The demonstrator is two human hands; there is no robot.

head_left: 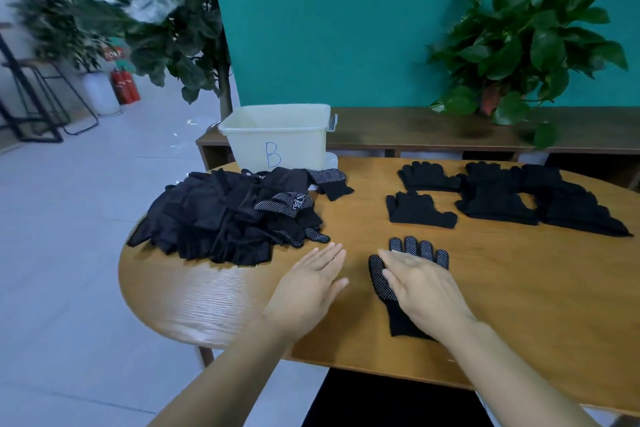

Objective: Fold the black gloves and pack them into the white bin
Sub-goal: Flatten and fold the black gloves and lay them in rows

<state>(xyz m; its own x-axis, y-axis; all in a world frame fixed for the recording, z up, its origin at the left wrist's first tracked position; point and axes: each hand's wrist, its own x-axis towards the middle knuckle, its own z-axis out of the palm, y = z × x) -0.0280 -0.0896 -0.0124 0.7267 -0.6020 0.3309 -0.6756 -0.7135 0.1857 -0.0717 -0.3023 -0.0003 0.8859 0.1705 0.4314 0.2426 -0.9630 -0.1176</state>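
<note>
Your right hand [424, 291] lies flat, fingers straight, on a black dotted knit glove [382, 282] near the round wooden tabletop's [519, 305] front edge; your left hand [308, 282] rests flat beside it, holding nothing. Heaped black gloves [225, 215] crowd the left edge before the white plastic bin [277, 139].

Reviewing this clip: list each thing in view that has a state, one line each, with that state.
Black dotted-palm knit glove: flat on the round wooden table, unfolded, dots up.
Right hand: open, flat on that glove.
Left hand: open, holding nothing.
Loose heap of black gloves: jumbled, unfolded.
Laid-out black gloves at right: flat, in neat groups.
White plastic bin marked B: upright, no lid, nothing visible inside.
</note>
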